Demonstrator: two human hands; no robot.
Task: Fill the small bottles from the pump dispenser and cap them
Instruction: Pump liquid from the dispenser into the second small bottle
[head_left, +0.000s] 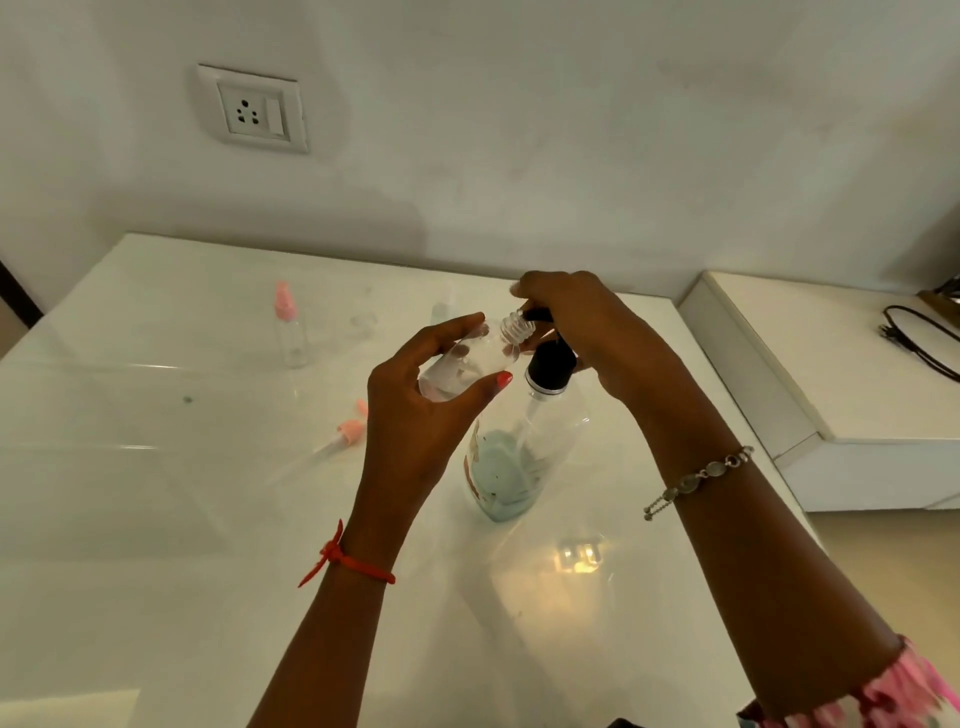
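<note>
Left hand (415, 400) grips a clear, uncapped small bottle (470, 364), tilted, threaded neck at the pump dispenser's (524, 452) black nozzle; right hand (587, 322) clasps its head.

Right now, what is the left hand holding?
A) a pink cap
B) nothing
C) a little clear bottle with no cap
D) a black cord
C: the left hand grips a little clear bottle, its bare neck tipped toward the black pump that the right hand holds.
</note>
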